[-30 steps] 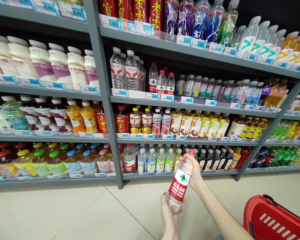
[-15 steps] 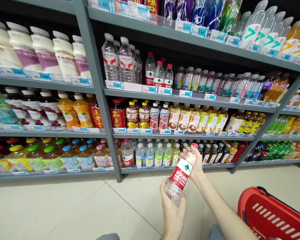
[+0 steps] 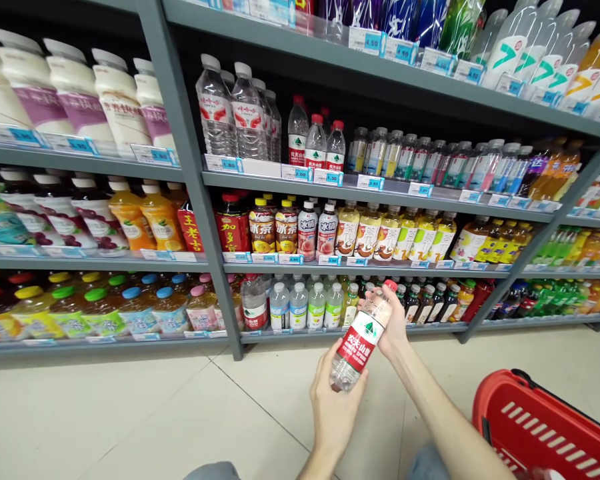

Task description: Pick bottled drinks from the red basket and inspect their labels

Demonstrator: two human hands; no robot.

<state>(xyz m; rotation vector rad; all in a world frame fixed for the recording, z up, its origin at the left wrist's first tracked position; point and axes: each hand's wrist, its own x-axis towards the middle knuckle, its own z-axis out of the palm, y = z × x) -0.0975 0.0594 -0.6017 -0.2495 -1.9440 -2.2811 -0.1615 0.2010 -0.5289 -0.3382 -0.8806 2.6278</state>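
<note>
A clear water bottle (image 3: 361, 341) with a red cap and a red and white label is held tilted in front of the lowest shelf, its cap toward the upper right. Around its lower end are the fingers of my left hand (image 3: 336, 397). My right hand (image 3: 394, 327) grips it near the neck, behind and to the right of the bottle. Similar red-capped bottles (image 3: 316, 143) stand on a shelf above, and a larger one (image 3: 254, 303) is on the bottom shelf.
Grey shelving (image 3: 365, 193) full of drinks spans the view, with price tags along its edges. A red shopping basket (image 3: 545, 427) is on the tiled floor (image 3: 145, 407) at the lower right. My knees show at the bottom edge.
My left hand has shifted slightly up and left, its fingers now further up along the bottle's side. The bottle is a little more tilted. The view has moved slightly.
</note>
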